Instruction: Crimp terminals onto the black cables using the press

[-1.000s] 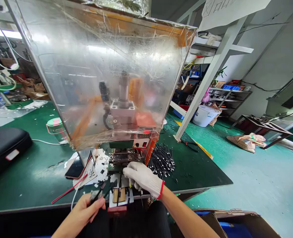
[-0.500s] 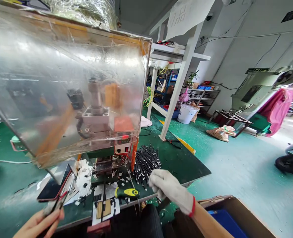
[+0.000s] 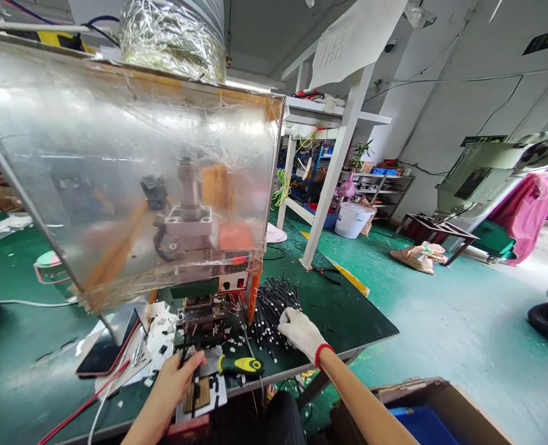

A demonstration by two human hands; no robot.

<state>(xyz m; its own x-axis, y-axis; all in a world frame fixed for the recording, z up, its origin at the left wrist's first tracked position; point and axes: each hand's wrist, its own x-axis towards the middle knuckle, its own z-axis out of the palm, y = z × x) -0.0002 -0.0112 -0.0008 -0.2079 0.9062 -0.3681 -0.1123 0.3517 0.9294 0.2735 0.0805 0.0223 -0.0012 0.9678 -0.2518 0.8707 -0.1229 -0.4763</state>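
1. Head view: the left hand (image 3: 172, 382) is bare and sits at about 6 o'clock from the press (image 3: 211, 315). Its fingers (image 3: 185, 360) are curled and pinch a thin dark strip (image 3: 183, 351), though the hand partly hides it and its exact kind is hard to tell.
2. The right hand (image 3: 301, 334) wears a white glove and is partly open, its fingers together and holding nothing that shows. It rests at the edge of the black rods (image 3: 274, 315), a loose pile at 4 o'clock from the press.
3. The press stands on the green surface (image 3: 352, 327) under a clear plastic cover (image 3: 130, 179).
4. A yellow-and-green screwdriver (image 3: 241, 365) lies between the hands, just beside the left hand.
5. A white paper sheet (image 3: 202, 398) with dark pieces on it lies under the left hand, at the surface's near edge.
6. A phone (image 3: 107, 352) lies at 8 o'clock from the press, among white scraps (image 3: 160, 334).
7. A cardboard box (image 3: 422, 411) sits at 4 o'clock from the right hand, below the surface.
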